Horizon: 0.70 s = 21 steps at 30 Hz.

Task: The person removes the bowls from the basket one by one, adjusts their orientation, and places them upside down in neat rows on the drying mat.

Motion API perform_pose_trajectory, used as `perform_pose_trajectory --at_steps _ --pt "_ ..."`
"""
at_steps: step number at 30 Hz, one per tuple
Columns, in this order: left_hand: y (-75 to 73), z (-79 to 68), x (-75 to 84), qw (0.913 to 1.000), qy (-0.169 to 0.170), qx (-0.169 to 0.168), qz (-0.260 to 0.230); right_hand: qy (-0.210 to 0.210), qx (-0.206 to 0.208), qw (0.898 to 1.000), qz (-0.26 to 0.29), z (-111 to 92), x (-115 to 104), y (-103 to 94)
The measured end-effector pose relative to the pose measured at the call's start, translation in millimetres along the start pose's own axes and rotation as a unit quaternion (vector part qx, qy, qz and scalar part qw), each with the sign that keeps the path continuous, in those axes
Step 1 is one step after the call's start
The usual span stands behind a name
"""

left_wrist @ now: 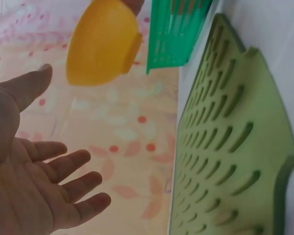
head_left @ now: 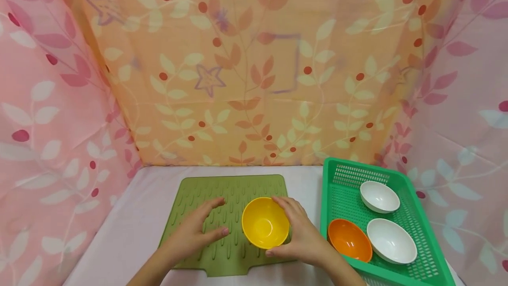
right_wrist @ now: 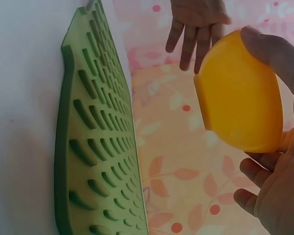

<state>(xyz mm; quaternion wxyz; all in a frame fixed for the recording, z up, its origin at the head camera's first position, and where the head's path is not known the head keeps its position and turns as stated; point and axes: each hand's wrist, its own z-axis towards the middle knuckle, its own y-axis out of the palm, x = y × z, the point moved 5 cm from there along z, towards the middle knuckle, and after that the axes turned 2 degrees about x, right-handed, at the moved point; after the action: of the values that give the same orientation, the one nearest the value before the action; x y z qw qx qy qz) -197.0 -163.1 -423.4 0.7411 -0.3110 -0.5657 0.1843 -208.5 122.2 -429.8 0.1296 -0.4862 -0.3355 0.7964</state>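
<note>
A yellow bowl point(head_left: 265, 223) is held above the green drying mat point(head_left: 226, 259) by my right hand point(head_left: 302, 237), thumb and fingers gripping its right side. In the right wrist view the bowl point(right_wrist: 240, 98) hangs tilted, its foot toward the mat point(right_wrist: 95, 132) and apart from it. My left hand point(head_left: 194, 233) is to the left of the bowl, fingers spread, touching nothing. The left wrist view shows that hand point(left_wrist: 39, 181) with its palm bare and a gap between it and the bowl point(left_wrist: 100, 46).
At the right stands a green plastic basket point(head_left: 426, 228) holding an orange bowl point(head_left: 349, 239) and two white bowls, one behind point(head_left: 379, 197) and one in front point(head_left: 392, 241). White cloth point(head_left: 131, 215) covers the table. Patterned curtains point(head_left: 246, 78) enclose the back and sides.
</note>
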Motion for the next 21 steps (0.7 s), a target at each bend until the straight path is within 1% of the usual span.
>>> perform_pose_trajectory --at_steps 4,5,9,15,21 --pt "8.8 -3.2 6.2 0.9994 0.002 -0.021 -0.026 -0.001 0.003 1.000 0.003 0.8 -1.9 -1.4" --pt "10.5 -4.0 7.1 0.9993 0.004 -0.025 -0.026 -0.001 0.003 1.000 0.004 1.1 -1.9 -1.6" --pt "15.2 -5.2 9.5 0.9990 0.011 -0.033 -0.027 -0.001 0.003 1.000 0.000 2.4 -1.5 -1.9" --pt "23.4 -4.7 12.3 0.9971 0.015 -0.050 -0.055 -0.003 0.004 1.000 0.007 2.2 -3.0 -4.3" --pt "28.4 -3.4 14.5 0.9967 0.016 -0.050 -0.062 -0.002 0.006 1.000 0.007 1.5 -4.1 -7.2"
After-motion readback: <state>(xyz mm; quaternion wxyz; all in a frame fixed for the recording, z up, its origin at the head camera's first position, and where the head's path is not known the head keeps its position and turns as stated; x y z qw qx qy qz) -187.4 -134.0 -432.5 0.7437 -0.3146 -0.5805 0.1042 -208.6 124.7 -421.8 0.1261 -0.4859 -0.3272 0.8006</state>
